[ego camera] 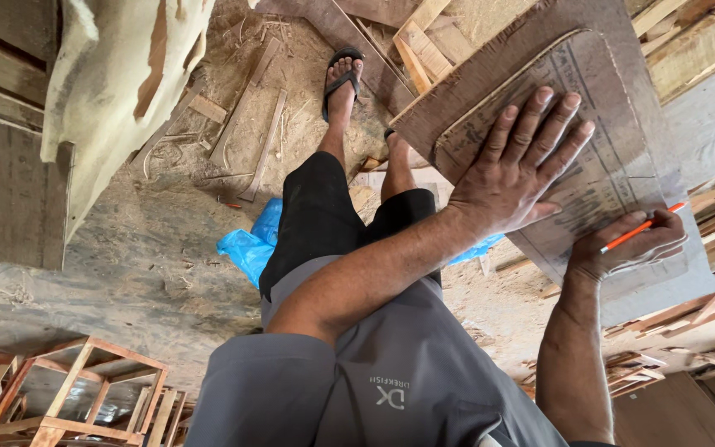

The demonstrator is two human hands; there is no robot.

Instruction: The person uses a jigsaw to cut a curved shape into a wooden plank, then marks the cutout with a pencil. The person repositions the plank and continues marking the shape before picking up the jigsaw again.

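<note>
My left hand (516, 163) lies flat, fingers spread, on a worn cardboard template (597, 178) that rests on a brown wooden board (490, 79). My right hand (629, 246) grips an orange pencil (640, 228) at the template's near right edge, with the tip against the cardboard. The board is tilted across my lap area at the upper right of the view. My legs in black shorts and feet in black sandals (342, 79) show below it.
Sawdust and wood offcuts (250, 132) litter the floor. A blue plastic sheet (250, 244) lies by my legs. Small wooden frames (84, 389) stand at lower left, stacked timber (705, 37) at upper right, and a pale sack (117, 74) hangs at upper left.
</note>
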